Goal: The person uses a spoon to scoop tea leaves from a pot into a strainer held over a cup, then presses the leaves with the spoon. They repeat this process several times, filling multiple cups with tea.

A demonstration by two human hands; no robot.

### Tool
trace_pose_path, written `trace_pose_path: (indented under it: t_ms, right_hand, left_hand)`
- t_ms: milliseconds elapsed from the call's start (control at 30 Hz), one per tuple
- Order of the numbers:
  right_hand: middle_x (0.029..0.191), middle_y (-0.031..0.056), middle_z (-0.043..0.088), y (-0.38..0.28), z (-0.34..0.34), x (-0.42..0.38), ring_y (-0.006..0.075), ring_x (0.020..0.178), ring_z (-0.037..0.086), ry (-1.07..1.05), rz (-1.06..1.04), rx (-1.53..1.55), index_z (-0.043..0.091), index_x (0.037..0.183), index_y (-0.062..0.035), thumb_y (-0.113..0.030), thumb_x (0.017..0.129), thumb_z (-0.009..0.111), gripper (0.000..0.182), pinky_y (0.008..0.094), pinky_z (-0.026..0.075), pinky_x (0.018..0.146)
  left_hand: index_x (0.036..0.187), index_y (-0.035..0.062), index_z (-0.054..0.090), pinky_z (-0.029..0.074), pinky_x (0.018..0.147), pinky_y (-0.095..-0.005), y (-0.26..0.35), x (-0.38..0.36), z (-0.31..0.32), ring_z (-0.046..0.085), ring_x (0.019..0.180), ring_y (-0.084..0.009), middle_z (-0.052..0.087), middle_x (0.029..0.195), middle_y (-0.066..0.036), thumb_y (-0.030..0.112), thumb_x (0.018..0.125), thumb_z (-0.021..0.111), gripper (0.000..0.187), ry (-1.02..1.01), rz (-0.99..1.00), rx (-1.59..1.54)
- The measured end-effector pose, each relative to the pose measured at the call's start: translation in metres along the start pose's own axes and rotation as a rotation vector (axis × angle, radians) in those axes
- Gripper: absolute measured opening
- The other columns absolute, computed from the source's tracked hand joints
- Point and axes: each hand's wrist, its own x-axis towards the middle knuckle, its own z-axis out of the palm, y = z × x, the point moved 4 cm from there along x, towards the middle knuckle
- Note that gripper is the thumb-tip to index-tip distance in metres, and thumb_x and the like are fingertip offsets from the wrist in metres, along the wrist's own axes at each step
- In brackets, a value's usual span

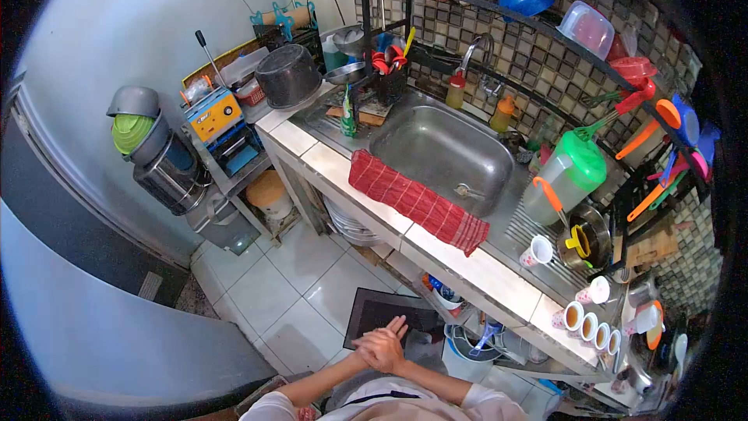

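In front of my waist, my two hands are pressed together over the floor. My left hand [384, 352] lies across the other, its fingers wrapped over it. Beneath it, my right hand [396, 327] shows stretched fingers pointing up and to the right; its palm is mostly hidden. No object shows in either hand. Below them on the tiles is a dark floor mat [369, 314]. A red checked cloth [417, 201] is draped along the counter's front edge, beside the metal sink [444, 144], apart from my hands.
On the counter's right, several paper cups [573, 316] hold brown liquid near a green-lidded pitcher [557, 179]. A blue-rimmed bucket [470, 351] stands under the counter. At left are a dark pot [287, 76] and a yellow-and-blue sealing machine [218, 117].
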Motion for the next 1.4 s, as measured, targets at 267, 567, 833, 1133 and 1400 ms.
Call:
trace_pose_path:
  t_ms: [267, 567, 833, 1133, 1400]
  right_hand:
    - [0.094, 0.0086, 0.06, -0.018, -0.054, 0.029, 0.0225, 0.09, 0.055, 0.111, -0.14, 0.136, 0.06, 0.099, -0.0111, -0.036, 0.077, 0.051, 0.034, 0.0382, 0.036, 0.082]
    - [0.096, 0.0078, 0.06, 0.078, -0.103, -0.006, 0.0221, 0.091, 0.054, -0.026, 0.578, 0.563, 0.058, 0.099, -0.0107, -0.026, 0.078, 0.045, 0.029, 0.0342, 0.039, 0.079]
    - [0.097, 0.0128, 0.055, 0.084, -0.192, -0.042, 0.0273, 0.096, 0.051, 0.239, 0.279, 0.092, 0.053, 0.107, -0.0075, -0.027, 0.079, 0.052, 0.034, 0.0337, 0.041, 0.08]
    - [0.102, 0.0172, 0.052, 0.044, -0.281, -0.113, 0.0258, 0.092, 0.053, 0.203, 0.436, -0.114, 0.051, 0.11, -0.0039, -0.027, 0.081, 0.053, 0.037, 0.0317, 0.044, 0.074]
    - [0.12, 0.0132, 0.038, -0.002, -0.393, -0.105, 0.0265, 0.099, 0.05, 0.537, 0.618, -0.087, 0.039, 0.123, -0.004, -0.022, 0.079, 0.058, 0.051, 0.0362, 0.042, 0.083]
  left_hand:
    - [0.119, 0.0028, 0.04, 0.026, 0.094, -0.0431, 0.032, -0.004, -0.05, 0.036, 0.111, -0.0302, 0.037, 0.12, -0.019, 0.037, 0.075, 0.052, 0.058, -0.308, 0.044, 0.298]
    - [0.107, 0.0025, 0.05, 0.04, 0.083, -0.0394, 0.109, 0.006, -0.108, 0.053, 0.094, -0.027, 0.054, 0.099, -0.015, 0.037, 0.078, 0.054, 0.046, 0.15, 0.584, 0.567]
    - [0.112, 0.0034, 0.049, 0.042, 0.08, -0.0413, 0.191, 0.098, -0.048, 0.051, 0.099, -0.0296, 0.053, 0.107, -0.014, 0.046, 0.077, 0.052, 0.055, 0.004, 1.131, 0.317]
    - [0.103, 0.0039, 0.053, 0.048, 0.068, -0.0331, 0.251, 0.158, -0.077, 0.059, 0.08, -0.024, 0.059, 0.089, -0.01, 0.047, 0.067, 0.062, 0.057, -0.144, 1.341, 0.097]
    - [0.093, 0.006, 0.056, 0.045, 0.05, -0.0307, 0.294, 0.232, -0.137, 0.057, 0.058, -0.0227, 0.055, 0.07, -0.009, 0.043, 0.073, 0.059, 0.042, 0.225, 1.398, 0.108]
